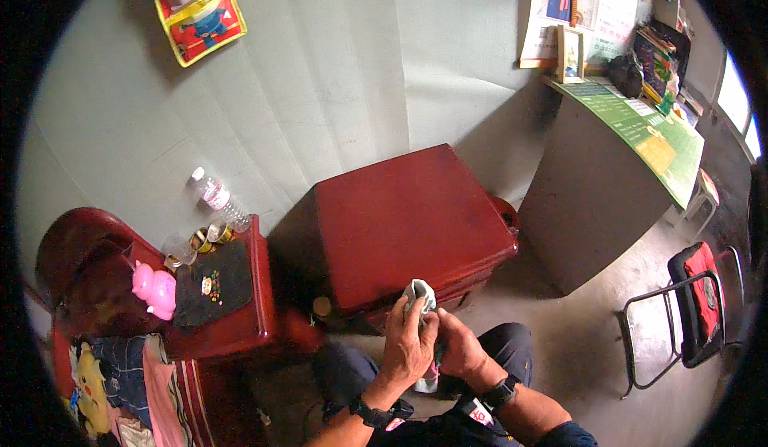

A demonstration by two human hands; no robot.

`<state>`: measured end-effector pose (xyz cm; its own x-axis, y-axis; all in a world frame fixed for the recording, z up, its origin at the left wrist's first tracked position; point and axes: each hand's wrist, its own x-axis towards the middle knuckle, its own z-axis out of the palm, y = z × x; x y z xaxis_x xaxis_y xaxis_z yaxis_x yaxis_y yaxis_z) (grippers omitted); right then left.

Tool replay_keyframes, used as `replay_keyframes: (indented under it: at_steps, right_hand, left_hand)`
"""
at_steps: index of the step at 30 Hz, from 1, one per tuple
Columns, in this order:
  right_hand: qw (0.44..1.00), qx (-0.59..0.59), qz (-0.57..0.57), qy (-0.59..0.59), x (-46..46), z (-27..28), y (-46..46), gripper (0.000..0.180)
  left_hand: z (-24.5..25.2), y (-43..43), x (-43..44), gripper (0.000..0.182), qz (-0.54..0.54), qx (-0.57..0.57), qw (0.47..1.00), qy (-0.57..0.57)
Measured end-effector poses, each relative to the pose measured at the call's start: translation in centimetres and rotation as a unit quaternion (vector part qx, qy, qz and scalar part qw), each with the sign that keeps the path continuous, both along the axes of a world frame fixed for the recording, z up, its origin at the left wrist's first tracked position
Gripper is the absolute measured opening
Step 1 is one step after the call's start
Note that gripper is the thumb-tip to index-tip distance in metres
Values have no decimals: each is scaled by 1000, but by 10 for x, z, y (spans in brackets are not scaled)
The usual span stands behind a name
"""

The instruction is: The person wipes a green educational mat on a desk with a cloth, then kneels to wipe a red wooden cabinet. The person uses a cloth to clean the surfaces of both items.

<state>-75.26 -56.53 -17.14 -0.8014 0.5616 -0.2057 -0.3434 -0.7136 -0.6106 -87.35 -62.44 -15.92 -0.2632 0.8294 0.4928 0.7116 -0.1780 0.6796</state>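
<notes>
A light, patterned piece of cloth is bunched up between my two hands, above my knees. My left hand grips its upper part, with the fingers wrapped around it and a rounded fold sticking out on top. My right hand is closed close beside it, on the lower part of the cloth; its fingertips are partly hidden. More cloth with pink on it hangs below the hands. Just beyond them stands a dark red wooden cabinet.
At left, a red bedside cabinet bears a pink piggy bank, a plastic bottle and open tins. Folded clothes lie lower left. A desk and a metal-framed chair stand at right.
</notes>
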Motion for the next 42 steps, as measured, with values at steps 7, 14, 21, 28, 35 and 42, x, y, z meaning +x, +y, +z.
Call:
replay_keyframes:
  at_steps: [7,14,21,28,35,42]
  right_hand:
    - [982,180,-31,-42,-7,24,27,39]
    - [495,660,-336,-454,10,5,159,39]
    - [455,530,-230,-677,24,-7,210,50]
    - [497,479,-159,-706,6,22,231,48]
    - [496,479,-159,-707,9,26,225,47]
    - [472,493,-176,-709,6,26,224,51]
  left_hand:
    - [8,0,-54,56,-12,3,999,36]
    - [23,37,-131,45,-105,-28,975,194]
    - [13,23,-112,47,-33,-129,951,281]
    - [9,49,-154,37,-84,-103,946,295]
    - [9,103,-229,36,-106,-116,934,322]
    - [11,193,-302,38,-111,-129,933,316]
